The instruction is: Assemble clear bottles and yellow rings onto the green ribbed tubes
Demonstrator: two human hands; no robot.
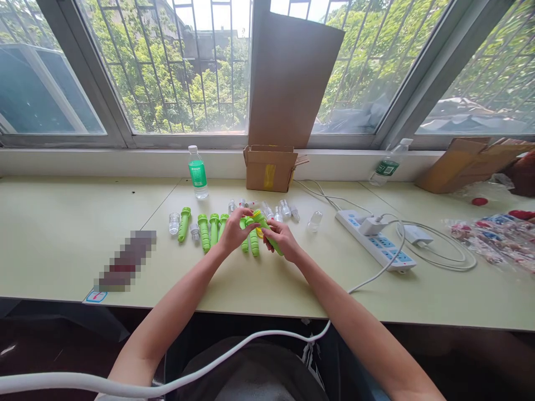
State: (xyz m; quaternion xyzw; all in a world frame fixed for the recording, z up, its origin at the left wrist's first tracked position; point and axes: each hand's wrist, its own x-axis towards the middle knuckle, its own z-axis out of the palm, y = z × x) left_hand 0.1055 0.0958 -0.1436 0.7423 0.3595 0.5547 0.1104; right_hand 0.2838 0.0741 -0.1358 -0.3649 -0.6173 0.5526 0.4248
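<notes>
My right hand [283,238] is wrapped round a bright green plastic tube [264,224], held slanted above the table. At the tube's upper end, the fingers of my left hand [235,231] pinch its yellow-green rim; the exact grip is partly hidden. A yellow piece [259,232] shows below the hands. Several similar green ribbed tubes lie in a row, among them one green tube [184,225] at the left end and another green tube [253,243] just under my hands. Clear plastic cups, such as this clear cup [174,223], and small clear fittings [285,209] lie around them.
A water bottle [198,174] and a cardboard box [270,170] stand at the back. To the right lie a power strip [376,240] and coiled white cable [453,264]. Bagged items [497,236] sit far right. A white cable [251,338] crosses before my body.
</notes>
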